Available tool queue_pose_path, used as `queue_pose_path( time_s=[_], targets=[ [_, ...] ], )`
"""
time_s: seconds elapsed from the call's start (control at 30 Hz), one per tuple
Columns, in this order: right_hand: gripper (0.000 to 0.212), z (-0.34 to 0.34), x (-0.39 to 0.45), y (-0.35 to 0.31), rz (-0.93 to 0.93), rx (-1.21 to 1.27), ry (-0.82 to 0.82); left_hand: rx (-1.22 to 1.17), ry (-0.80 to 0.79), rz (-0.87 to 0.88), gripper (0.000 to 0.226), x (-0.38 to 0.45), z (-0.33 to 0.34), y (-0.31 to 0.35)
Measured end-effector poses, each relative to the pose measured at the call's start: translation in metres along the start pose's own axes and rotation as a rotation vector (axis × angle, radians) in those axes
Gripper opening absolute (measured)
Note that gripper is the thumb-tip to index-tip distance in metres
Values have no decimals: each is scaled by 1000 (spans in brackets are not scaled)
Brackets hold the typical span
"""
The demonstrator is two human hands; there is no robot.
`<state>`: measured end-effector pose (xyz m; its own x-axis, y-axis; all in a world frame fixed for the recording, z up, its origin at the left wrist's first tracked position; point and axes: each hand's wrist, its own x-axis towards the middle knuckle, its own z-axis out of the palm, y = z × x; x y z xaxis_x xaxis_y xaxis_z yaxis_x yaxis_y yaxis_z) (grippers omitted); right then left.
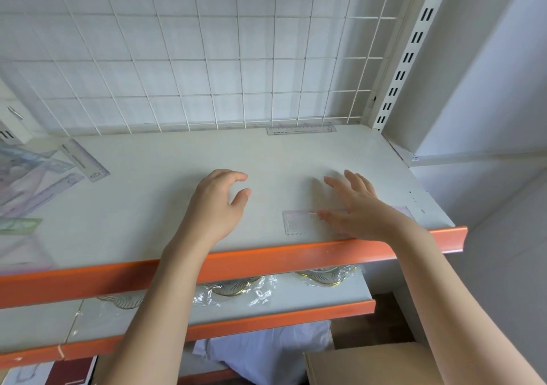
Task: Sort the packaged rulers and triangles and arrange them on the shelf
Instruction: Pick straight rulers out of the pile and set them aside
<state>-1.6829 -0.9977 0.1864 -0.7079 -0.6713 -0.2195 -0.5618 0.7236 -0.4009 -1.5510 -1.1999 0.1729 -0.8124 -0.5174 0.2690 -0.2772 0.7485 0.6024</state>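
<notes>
- Roughly early: one ruler (302, 129) lies at the shelf (177, 159) back, twelve o'clock.
- Right hand (359, 207), fingers spread, presses a pinkish packaged ruler (299, 222), five o'clock.
- Left hand (219, 201) hovers loosely curled, holding nothing.
- Unsorted pile (35, 177), possibly rulers and triangles, waits at nine o'clock.

The white shelf (183, 159) with an orange front lip carries a clear packaged ruler (301, 129) along its back edge, against the wire grid. A loose pile of clear packaged rulers and triangles (35, 177) lies at the left end. A pink-tinted clear packaged ruler (299, 222) lies near the front right edge
</notes>
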Motion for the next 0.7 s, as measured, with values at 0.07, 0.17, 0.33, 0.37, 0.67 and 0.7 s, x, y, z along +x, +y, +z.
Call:
queue_pose_path(
  time_s=[0.07, 0.17, 0.33, 0.37, 0.67, 0.7],
  targets=[
    [64, 1, 3, -12, -6, -5, 22, 8, 0, 2, 28, -1, -10, -9],
    [60, 6, 11, -39, -61, -7, 68, 15, 9, 0, 28, -3, -30, -28],
    [56, 29, 27, -115, -185, 34, 145, 42, 20, 2, 29, -10, -78, -74],
    [56, 36, 30, -133, -209, 39, 152, 56, 24, 1, 29, -12, -90, -85],
    [54, 101, 50, -286, -334, 57, 126, 186, 52, -9, 29, -29, -196, -186],
    [53, 107, 50, -299, -347, 60, 128, 194, 57, -15, 29, -31, -205, -196]
  ],
)
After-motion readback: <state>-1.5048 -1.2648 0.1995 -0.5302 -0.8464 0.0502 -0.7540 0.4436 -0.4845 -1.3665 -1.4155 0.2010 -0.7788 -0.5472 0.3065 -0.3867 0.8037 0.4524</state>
